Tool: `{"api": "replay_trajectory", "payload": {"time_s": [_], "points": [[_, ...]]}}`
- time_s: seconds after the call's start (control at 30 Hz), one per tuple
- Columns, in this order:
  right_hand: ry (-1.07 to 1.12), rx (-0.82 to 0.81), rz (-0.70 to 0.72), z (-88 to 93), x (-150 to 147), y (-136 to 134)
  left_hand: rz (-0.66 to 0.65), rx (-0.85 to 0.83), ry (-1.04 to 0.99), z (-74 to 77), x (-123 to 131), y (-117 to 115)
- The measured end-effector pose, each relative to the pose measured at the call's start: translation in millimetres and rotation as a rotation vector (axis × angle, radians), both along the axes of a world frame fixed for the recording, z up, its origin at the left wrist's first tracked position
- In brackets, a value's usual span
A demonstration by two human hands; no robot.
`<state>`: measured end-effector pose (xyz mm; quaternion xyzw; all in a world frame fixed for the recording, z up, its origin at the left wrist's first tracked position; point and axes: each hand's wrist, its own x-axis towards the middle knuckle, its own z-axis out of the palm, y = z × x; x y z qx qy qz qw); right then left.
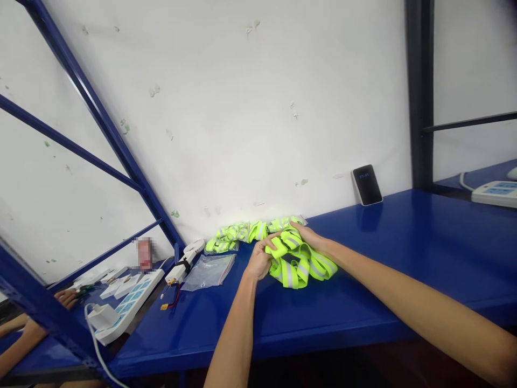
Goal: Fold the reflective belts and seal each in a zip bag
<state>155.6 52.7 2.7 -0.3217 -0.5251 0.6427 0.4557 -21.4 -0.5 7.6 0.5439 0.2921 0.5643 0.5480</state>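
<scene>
A bundle of neon yellow-green reflective straps [297,264] with silver stripes hangs in loops between my hands, just over the blue shelf. My left hand [260,257] grips its left side, fingers wrapped over the top. Behind the bundle, my right hand [309,236] closes on its upper right part, with some fingers hidden. Past my hands, more folded reflective straps [232,234] lie along the wall, some inside clear bags. To the left of my left hand, a flat clear zip bag [210,269] rests on the shelf.
Left of the bag are a small white fan [194,247] and a battery pack with a yellow connector [177,272]. A power strip [131,310] lies beside the blue frame post [100,118]. A black-faced clock [367,185] leans at the wall. Another person's hands [67,297] are at far left.
</scene>
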Motion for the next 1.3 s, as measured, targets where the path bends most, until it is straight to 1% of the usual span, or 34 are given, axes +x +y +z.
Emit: {"api": "replay_trajectory", "payload": {"time_s": [0.1,0.2,0.27,0.3,0.33,0.37,0.4,0.47,0.5,0.53,0.57,0.6,0.67,0.73,0.8,0.87,0.93,1.0,1.07,1.1,1.17,1.23,1.3], "points": [[0.027,-0.179,0.202,8.4,6,-7,-0.057,-0.044,-0.017,3.8,1,-5],[0.028,-0.238,0.405,12.4,11,-14,-0.155,-0.079,0.042,5.2,2,-8],[0.016,-0.264,0.475,12.4,12,-16,-0.192,-0.073,0.070,5.5,2,-10],[0.012,-0.258,0.483,12.0,11,-16,-0.186,-0.064,0.068,5.4,2,-10],[0.008,-0.232,0.456,11.7,10,-15,-0.168,-0.056,0.057,5.1,2,-9],[-0.009,-0.185,0.375,11.4,9,-12,-0.143,-0.046,0.038,4.3,3,-8],[-0.046,-0.113,0.236,11.1,8,-10,-0.119,-0.035,0.017,3.0,3,-6],[-0.173,0.084,-0.129,10.9,6,-4,-0.082,-0.004,-0.006,-0.9,3,-1],[-0.243,0.176,-0.284,11.0,6,-2,-0.060,0.017,-0.008,-3.3,4,2],[-0.295,0.249,-0.369,11.3,6,-1,-0.029,0.039,-0.006,-5.7,3,5],[-0.317,0.296,-0.365,11.9,6,-2,0.015,0.059,-0.006,-7.8,3,8],[-0.306,0.317,-0.296,12.6,6,-4,0.067,0.075,-0.009,-9.4,2,11],[-0.235,0.301,-0.101,14.2,6,-10,0.169,0.103,-0.019,-11.2,-2,14],[-0.164,0.231,0.020,15.3,4,-17,0.229,0.136,-0.007,-11.7,-6,16],[-0.099,0.114,0.090,15.0,1,-21,0.238,0.167,0.011,-11.8,-9,18],[0.017,0.023,0.129,13.7,-4,-22,0.229,0.164,-0.016,-11.7,-8,20],[0.141,0.014,0.095,12.5,-10,-22,0.253,0.128,-0.118,-10.7,-5,23],[0.225,0.053,0.013,12.5,-16,-23,0.305,0.082,-0.252,-7.7,-3,22],[0.273,0.081,-0.034,14.2,-21,-25,0.296,0.027,-0.327,-3.4,-2,18],[0.295,0.081,-0.058,15.7,-22,-25,0.254,-0.007,-0.323,-1.2,-1,15],[0.337,0.064,-0.121,19.5,-22,-24,0.124,-0.081,-0.248,1.3,1,7],[0.373,0.056,-0.213,23.2,-19,-19,0.012,-0.139,-0.157,0.1,7,1],[0.368,0.087,-0.333,25.4,-12,-12,-0.030,-0.182,-0.108,-4.4,16,0]]}}
